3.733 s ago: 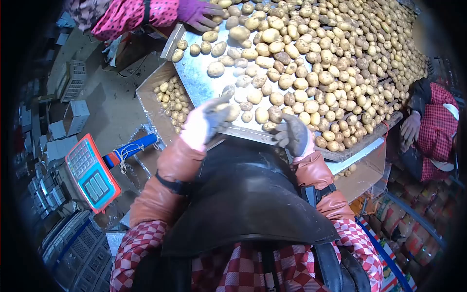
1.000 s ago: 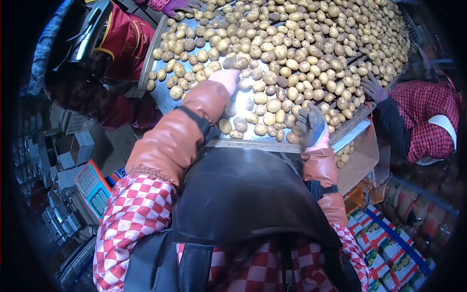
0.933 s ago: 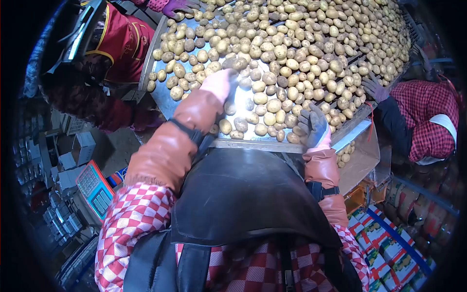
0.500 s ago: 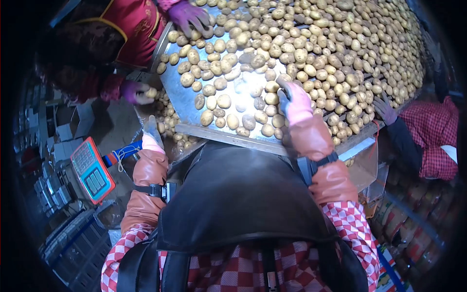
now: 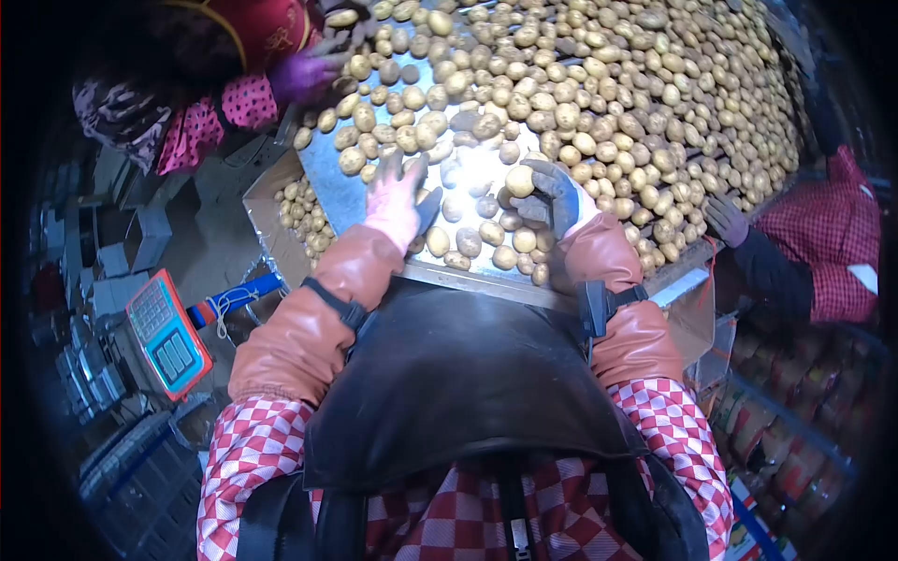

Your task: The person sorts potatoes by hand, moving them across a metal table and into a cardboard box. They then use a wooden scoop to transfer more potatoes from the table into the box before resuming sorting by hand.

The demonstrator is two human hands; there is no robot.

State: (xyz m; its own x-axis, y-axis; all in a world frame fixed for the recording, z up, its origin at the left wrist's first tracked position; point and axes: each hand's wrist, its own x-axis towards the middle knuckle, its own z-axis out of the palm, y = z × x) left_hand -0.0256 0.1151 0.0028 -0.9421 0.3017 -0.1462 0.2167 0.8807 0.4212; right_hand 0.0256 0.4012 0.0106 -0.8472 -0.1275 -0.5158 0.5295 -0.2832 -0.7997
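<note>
My left hand (image 5: 400, 198), in a pink and grey glove, rests over potatoes on the left part of the metal table (image 5: 335, 182), its fingers spread. On the right, my right hand (image 5: 550, 196) has its gloved fingers curled round a pale potato (image 5: 519, 180). More potatoes (image 5: 468, 241) lie between and below the two hands, near the table's front edge. Past my right hand a thick layer of potatoes (image 5: 645, 122) covers the table.
A co-worker's purple-gloved hand (image 5: 307, 75) is at the upper left. Another's gloved hand (image 5: 728, 220) touches the right edge. Below the table's left side stands a box of potatoes (image 5: 304, 215). A scale (image 5: 170, 335) is at the lower left.
My left hand has moved from beside the potato box up onto the table. My right hand has turned inward and closed on a potato. The upper-left co-worker's hands have shifted.
</note>
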